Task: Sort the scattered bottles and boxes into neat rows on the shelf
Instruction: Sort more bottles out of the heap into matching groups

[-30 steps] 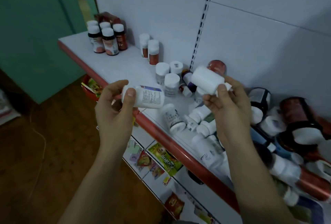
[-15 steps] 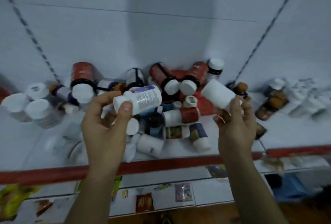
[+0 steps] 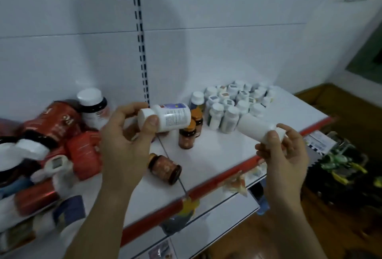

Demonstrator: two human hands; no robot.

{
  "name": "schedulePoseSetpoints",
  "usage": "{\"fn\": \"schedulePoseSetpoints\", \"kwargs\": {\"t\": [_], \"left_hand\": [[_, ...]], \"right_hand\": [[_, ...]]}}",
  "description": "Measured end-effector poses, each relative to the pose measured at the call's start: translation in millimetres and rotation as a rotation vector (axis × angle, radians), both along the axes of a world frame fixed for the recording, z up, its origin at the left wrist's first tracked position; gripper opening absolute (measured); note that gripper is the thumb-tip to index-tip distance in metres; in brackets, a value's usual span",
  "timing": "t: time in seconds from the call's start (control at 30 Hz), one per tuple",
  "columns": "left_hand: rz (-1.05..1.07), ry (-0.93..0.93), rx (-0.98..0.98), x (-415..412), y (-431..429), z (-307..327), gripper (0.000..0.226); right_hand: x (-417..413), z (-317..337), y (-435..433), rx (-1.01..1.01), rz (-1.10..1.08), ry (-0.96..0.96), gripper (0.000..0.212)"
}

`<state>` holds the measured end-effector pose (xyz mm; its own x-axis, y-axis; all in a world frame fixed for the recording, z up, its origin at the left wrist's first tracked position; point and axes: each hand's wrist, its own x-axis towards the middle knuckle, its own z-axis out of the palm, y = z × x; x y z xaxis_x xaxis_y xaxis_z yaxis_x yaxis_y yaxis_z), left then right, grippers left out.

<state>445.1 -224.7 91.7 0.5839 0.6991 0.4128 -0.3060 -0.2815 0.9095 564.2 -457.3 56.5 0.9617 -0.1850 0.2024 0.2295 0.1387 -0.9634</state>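
**Two white bottles in hand above the shelf**

Left hand (image 3: 124, 147): grips a white plastic bottle with a blue-topped printed label (image 3: 168, 117). The bottle lies sideways in the air with its white cap to the left. The thumb is pressed across the neck just below the cap, and the fingers are curled behind.

Right hand (image 3: 283, 155): holds a plain white plastic bottle (image 3: 255, 127) at its cap end, thumb and fingers closed round it. The body slants up and to the left.

Both bottles are held over the white shelf with a red front edge (image 3: 219, 155). Neither touches it, and they are well apart from each other.

On the shelf:
- Below the labelled bottle, two small amber bottles with gold caps (image 3: 187, 136) stand upright, one behind the other.
- A third amber bottle lying on its side (image 3: 165, 167) is nearer the front edge, just right of the left wrist.
- At the back right, a block of small white bottles with white caps (image 3: 233, 103) stands upright in tight rows by the white back panel (image 3: 227, 56).
- At the left, a heap of red-labelled dark bottles (image 3: 55, 132) lies criss-crossed, some with white caps showing.
- Behind the heap, a large dark bottle with a white cap (image 3: 93, 103) stands upright against the panel.

A slotted metal upright strip (image 3: 140, 37) runs down the panel above the left hand.

On the lower shelf at the right are coloured packets (image 3: 341, 161), too blurred to read.
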Motion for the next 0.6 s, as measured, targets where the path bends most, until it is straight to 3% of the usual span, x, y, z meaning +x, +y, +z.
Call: {"fn": "schedulePoseSetpoints", "kwargs": {"t": [0.1,0.23,0.3,0.43,0.6], "left_hand": [[-0.050,0.123,0.130,64.2,-12.0,3.7,0.019],[-0.210,0.478,0.566,133.1,-26.9,-1.2,0.027],[-0.253,0.633,0.685,156.3,-37.7,-10.2,0.031],[-0.209,0.841,0.722,187.4,-60.2,-32.5,0.041],[-0.165,0.792,0.666,188.0,-64.1,-36.7,0.052]], "right_hand": [[70.3,-2.2,-30.0,-0.292,0.120,-0.089,0.022],[149.4,-7.8,-47.0,-0.781,0.299,-0.196,0.029],[174.7,-9.6,-42.8,-0.982,0.349,-0.279,0.034],[200.5,-13.6,-29.5,-1.094,0.483,-0.345,0.040],[206.0,-17.0,-24.3,-0.997,0.522,-0.409,0.047]]}}
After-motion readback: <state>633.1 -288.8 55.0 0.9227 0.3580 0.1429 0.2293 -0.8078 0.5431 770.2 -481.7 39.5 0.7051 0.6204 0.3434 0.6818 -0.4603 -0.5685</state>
